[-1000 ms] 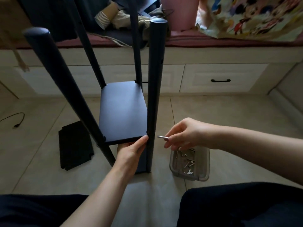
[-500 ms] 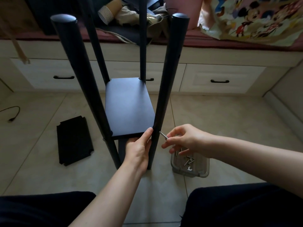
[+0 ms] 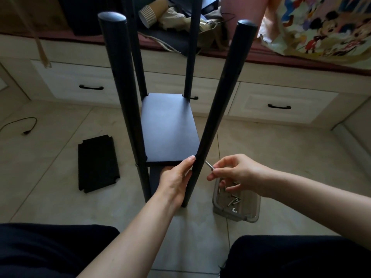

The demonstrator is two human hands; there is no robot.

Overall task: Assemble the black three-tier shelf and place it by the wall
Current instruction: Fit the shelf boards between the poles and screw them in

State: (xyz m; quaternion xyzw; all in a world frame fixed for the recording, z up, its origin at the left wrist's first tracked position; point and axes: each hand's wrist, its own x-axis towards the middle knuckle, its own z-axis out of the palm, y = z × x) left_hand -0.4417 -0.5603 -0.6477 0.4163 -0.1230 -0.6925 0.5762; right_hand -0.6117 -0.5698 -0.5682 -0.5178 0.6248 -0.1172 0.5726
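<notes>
Head view: I can read no writing; only cartoon mice show on the printed cloth (image 3: 325,27). My left hand (image 3: 174,179) holds the near right post (image 3: 218,105), thumb at the shelf board (image 3: 168,127) corner. My right hand (image 3: 239,173) pinches a metal bolt (image 3: 208,164) whose tip touches that post, above the screw tray (image 3: 236,205). A spare panel (image 3: 98,163) lies on the tiles

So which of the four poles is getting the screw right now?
The near right pole, closest to the right hand, which pinches a screw against its side. The left hand steadies it at the shelf board.
</notes>
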